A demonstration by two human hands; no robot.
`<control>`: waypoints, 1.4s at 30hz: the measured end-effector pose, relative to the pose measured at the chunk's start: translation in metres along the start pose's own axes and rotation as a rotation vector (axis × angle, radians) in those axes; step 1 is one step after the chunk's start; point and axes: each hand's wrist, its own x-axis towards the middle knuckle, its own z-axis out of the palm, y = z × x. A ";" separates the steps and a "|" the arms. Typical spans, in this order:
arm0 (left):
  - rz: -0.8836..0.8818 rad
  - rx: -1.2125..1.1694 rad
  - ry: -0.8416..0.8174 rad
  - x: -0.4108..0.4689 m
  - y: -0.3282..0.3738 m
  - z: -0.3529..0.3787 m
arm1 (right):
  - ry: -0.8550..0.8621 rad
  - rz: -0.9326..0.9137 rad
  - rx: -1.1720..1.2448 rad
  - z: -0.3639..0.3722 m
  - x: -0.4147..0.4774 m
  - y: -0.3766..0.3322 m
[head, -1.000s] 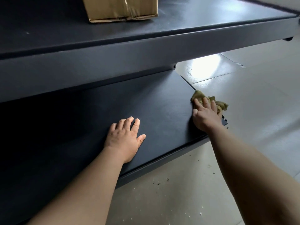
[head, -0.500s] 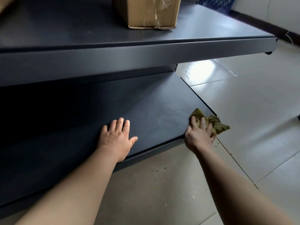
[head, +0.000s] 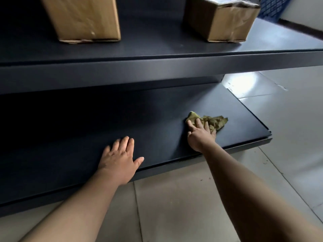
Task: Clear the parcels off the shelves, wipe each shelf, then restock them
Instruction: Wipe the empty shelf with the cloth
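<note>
My right hand (head: 200, 135) presses a crumpled olive-green cloth (head: 215, 121) flat onto the dark lower shelf (head: 157, 116), right of its middle. My left hand (head: 118, 158) lies palm down, fingers apart, on the same shelf near its front edge, holding nothing. On the upper shelf (head: 157, 48) stand two brown cardboard parcels: a large one (head: 82, 16) at the left and a smaller taped one (head: 220, 18) at the right. The lower shelf carries no parcels.
Pale floor tiles (head: 192, 198) with specks of dirt lie in front of and to the right of the shelving. A blue mesh crate (head: 274, 7) shows at the top right, beside a wall with a dark skirting.
My right hand has slid the cloth from the shelf's right front corner leftward and inward onto the shelf. My view has risen, showing both parcels. My left hand has stayed put.
</note>
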 end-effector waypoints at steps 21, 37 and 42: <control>-0.138 -0.136 -0.059 -0.092 -0.151 0.031 | -0.001 -0.754 -0.068 0.086 -0.145 -0.194; 0.028 -0.114 0.082 -0.087 -0.133 0.017 | 0.241 -0.765 0.138 0.066 -0.155 -0.118; 0.062 -0.500 0.182 -0.062 -0.107 0.018 | 0.284 -0.653 0.321 0.058 -0.159 -0.114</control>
